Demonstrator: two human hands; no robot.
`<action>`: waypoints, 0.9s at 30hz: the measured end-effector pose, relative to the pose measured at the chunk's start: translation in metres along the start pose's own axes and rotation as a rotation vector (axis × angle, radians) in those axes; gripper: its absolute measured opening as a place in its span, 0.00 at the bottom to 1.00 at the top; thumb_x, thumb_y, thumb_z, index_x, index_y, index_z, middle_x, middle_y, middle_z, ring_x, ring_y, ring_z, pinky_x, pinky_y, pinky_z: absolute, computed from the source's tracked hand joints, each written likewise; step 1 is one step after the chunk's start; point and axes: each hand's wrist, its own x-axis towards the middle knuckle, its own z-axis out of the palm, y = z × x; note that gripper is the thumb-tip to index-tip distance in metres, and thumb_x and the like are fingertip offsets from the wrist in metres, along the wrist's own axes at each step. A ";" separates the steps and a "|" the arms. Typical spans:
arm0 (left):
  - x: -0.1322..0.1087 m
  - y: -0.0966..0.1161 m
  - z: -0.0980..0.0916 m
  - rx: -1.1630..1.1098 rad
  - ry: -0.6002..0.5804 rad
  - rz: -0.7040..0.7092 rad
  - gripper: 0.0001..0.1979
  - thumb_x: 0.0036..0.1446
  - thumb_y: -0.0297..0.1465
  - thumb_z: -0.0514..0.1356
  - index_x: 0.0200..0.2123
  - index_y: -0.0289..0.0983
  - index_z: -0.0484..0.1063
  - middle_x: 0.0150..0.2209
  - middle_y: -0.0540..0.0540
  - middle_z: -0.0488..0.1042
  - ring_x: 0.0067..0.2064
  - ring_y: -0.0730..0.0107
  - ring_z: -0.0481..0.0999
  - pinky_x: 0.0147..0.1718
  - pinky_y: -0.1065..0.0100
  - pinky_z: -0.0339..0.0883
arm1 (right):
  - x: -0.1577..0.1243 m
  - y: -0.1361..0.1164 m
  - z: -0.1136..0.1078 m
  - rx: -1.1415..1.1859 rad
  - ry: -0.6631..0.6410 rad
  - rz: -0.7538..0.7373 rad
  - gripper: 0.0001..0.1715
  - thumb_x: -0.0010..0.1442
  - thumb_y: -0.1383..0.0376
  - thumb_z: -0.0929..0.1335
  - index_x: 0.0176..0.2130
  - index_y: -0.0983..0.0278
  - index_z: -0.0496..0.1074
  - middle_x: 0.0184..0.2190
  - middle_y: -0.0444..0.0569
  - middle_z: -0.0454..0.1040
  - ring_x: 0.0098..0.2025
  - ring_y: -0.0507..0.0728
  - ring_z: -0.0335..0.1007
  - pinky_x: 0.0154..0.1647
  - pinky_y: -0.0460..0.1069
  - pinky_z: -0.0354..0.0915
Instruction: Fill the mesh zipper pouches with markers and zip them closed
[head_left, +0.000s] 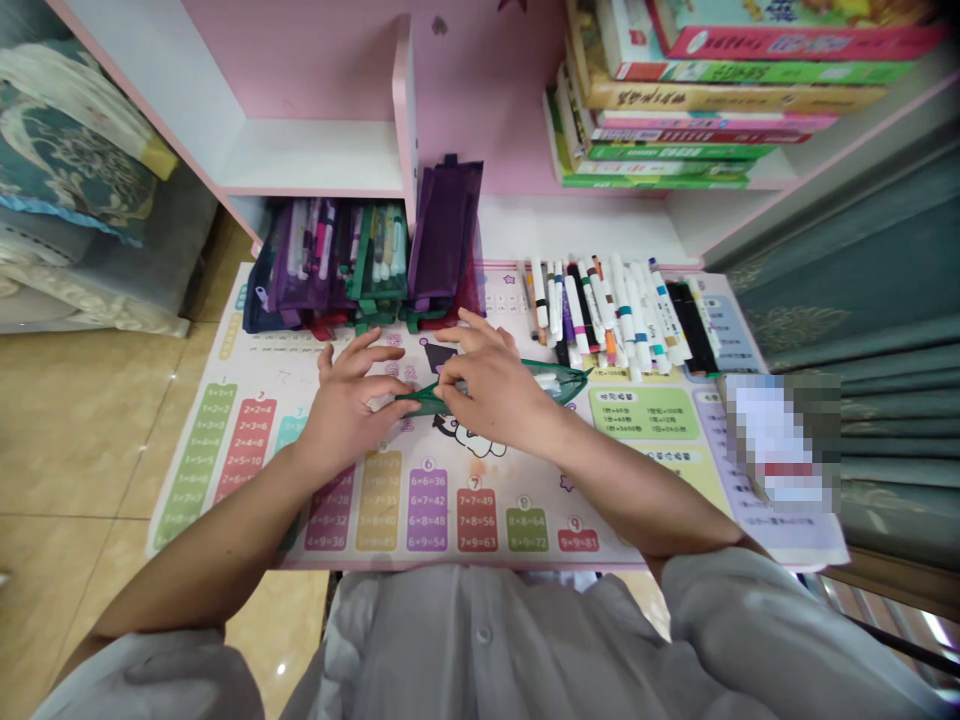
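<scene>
A green mesh pouch (571, 381) lies across the middle of the desk, with a few white markers showing through its right part. My left hand (351, 395) pinches the pouch's left end between thumb and index finger, the other fingers spread. My right hand (487, 385) pinches the pouch's upper edge a little farther right, with thumb and index finger together; it covers the middle of the pouch. Whether the right fingers grip a zipper pull cannot be made out. To the right of the pouch lies a row of loose markers (619, 310), mostly white-bodied.
Filled purple mesh pouches (304, 285) and a green one (381, 250) lie at the back left. A flat purple pouch (446, 230) leans by the shelf divider (405, 110). Stacked books (712, 97) fill the right shelf. A printed multiplication mat (480, 470) covers the desk; a blurred patch (780, 440) sits right.
</scene>
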 end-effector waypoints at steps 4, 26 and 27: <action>0.000 -0.001 0.001 0.007 -0.009 0.000 0.04 0.55 0.39 0.68 0.30 0.48 0.81 0.51 0.48 0.77 0.65 0.49 0.65 0.65 0.39 0.44 | 0.000 0.000 -0.003 0.005 -0.009 0.000 0.13 0.59 0.70 0.68 0.24 0.63 0.74 0.60 0.53 0.70 0.72 0.73 0.46 0.65 0.79 0.47; -0.001 0.000 0.000 -0.002 -0.015 0.006 0.06 0.57 0.39 0.65 0.29 0.47 0.80 0.51 0.48 0.78 0.65 0.50 0.65 0.65 0.41 0.43 | 0.000 0.004 -0.008 -0.011 -0.048 0.035 0.11 0.57 0.72 0.68 0.25 0.63 0.75 0.61 0.53 0.70 0.71 0.71 0.49 0.65 0.76 0.50; -0.001 0.000 0.000 -0.002 -0.015 0.011 0.06 0.57 0.39 0.65 0.29 0.47 0.80 0.51 0.48 0.78 0.65 0.50 0.65 0.65 0.41 0.44 | 0.000 0.004 -0.009 -0.011 -0.053 0.036 0.11 0.57 0.72 0.68 0.25 0.63 0.75 0.61 0.53 0.70 0.72 0.71 0.49 0.65 0.76 0.50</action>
